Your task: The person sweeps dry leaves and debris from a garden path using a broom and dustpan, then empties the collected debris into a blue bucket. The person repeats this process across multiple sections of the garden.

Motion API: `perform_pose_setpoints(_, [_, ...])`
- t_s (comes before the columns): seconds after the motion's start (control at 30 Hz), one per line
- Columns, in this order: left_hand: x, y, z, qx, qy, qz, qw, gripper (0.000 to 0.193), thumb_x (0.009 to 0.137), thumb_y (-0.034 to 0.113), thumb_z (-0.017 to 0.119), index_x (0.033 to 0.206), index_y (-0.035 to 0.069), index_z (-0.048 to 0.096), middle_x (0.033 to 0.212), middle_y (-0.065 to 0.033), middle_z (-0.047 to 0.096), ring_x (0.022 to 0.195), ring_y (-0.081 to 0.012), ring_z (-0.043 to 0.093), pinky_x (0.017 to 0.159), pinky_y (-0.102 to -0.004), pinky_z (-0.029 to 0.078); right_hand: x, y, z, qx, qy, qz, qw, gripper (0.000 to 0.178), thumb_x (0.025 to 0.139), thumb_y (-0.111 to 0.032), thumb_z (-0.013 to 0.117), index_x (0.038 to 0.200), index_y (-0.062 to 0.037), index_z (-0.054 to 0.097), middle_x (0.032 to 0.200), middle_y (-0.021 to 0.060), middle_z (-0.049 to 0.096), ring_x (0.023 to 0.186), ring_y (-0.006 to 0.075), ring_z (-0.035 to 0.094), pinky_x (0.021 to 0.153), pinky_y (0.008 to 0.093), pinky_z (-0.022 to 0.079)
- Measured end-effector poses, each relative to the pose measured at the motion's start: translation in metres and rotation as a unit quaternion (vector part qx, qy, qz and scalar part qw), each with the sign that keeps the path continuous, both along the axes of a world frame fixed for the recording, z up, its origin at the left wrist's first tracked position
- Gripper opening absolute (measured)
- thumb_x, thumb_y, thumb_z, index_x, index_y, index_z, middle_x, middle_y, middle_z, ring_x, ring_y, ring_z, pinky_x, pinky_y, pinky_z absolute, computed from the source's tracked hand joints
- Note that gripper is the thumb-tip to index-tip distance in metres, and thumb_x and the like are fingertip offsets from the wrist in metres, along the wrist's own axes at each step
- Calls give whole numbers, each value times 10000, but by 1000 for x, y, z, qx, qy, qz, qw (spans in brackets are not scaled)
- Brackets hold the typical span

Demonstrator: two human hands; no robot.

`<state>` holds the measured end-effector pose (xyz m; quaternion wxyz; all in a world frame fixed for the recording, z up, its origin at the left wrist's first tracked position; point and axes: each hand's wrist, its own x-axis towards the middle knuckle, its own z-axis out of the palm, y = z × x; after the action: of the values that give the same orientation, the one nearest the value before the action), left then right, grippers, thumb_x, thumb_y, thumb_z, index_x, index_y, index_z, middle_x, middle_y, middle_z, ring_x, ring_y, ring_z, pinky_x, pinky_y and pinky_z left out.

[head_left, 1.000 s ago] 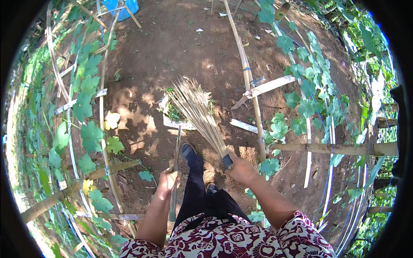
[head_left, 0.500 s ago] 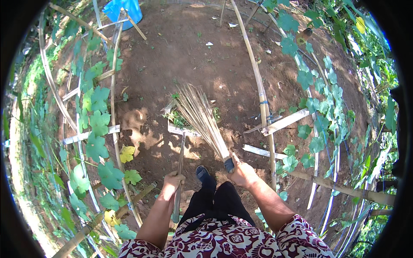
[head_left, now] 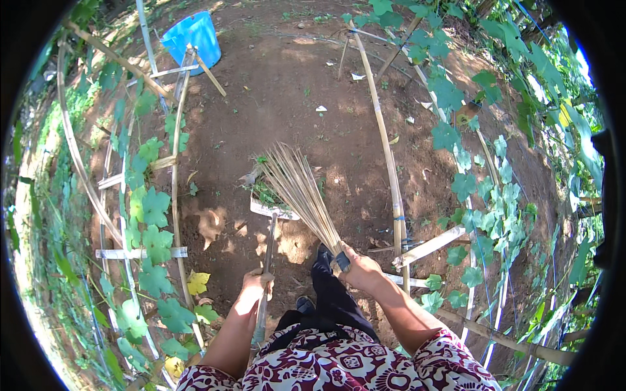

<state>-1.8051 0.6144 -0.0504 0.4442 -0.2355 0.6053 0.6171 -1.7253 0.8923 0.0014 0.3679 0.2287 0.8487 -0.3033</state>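
Left hand (head_left: 259,285): clasped round the handle of the rake (head_left: 269,242); I judge the grip sits partway along, with handle left behind it, for steadiness; the shaft slants away from the body, its white toothed head low at the ground.

Right hand (head_left: 360,269): wrapped on the bound end of the broom (head_left: 306,195), thumb laid forward along it, to my eye for aim; the stiff sticks fan out, up and to the left, ahead of the feet.

Leaves (head_left: 266,193): a small green heap, just beyond the rake's head and partly under the broom's tips; I take the two tools to be angled together so the heap is penned between them; whether the tips press or only brush, I cannot tell from here.

Poles (head_left: 390,169): pale, on both sides, seemingly set as support for vines (head_left: 156,244); bare soil (head_left: 287,98) between.

Bucket (head_left: 193,41): blue, upper left, well apart from both hands, behind crossed sticks.
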Motion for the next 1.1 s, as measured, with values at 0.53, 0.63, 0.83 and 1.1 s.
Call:
perform_pose_setpoints(0.53, [-124, 94, 21, -22, 5, 16, 1000, 16, 783, 42, 593, 791, 29, 590, 559, -33, 523, 410, -127, 507, 357, -260, 385, -142, 90, 34, 48, 45, 51, 997, 781, 723, -267, 602, 1377, -57, 229, 1025, 224, 598, 962, 353, 583, 840, 421, 453])
perform_pose_setpoints(0.63, [-146, 95, 16, 37, 0, 34, 999, 42, 776, 45, 617, 785, 19, 585, 585, -41, 539, 446, -127, 520, 382, -253, 406, -164, 97, 33, 30, 31, 49, 998, 752, 730, -293, 632, 1351, -54, 281, 1025, 231, 595, 975, 360, 572, 850, 416, 441])
perform_pose_setpoints(0.83, [-205, 98, -10, -12, 36, -9, 999, 37, 758, 40, 606, 762, 18, 576, 574, -43, 533, 426, -122, 506, 369, -252, 398, -220, 106, 14, 31, 16, 64, 997, 649, 752, -263, 573, 1308, -52, 312, 1042, 214, 593, 999, 355, 567, 854, 426, 448])
perform_pose_setpoints(1.1, [-306, 106, -17, -77, 30, -9, 997, 50, 692, 35, 619, 685, 38, 570, 527, -36, 509, 370, -130, 460, 336, -266, 343, -324, 101, -3, 22, 3, 53, 998, 731, 742, -302, 614, 1345, -77, 270, 1015, 233, 594, 958, 372, 577, 841, 433, 455])
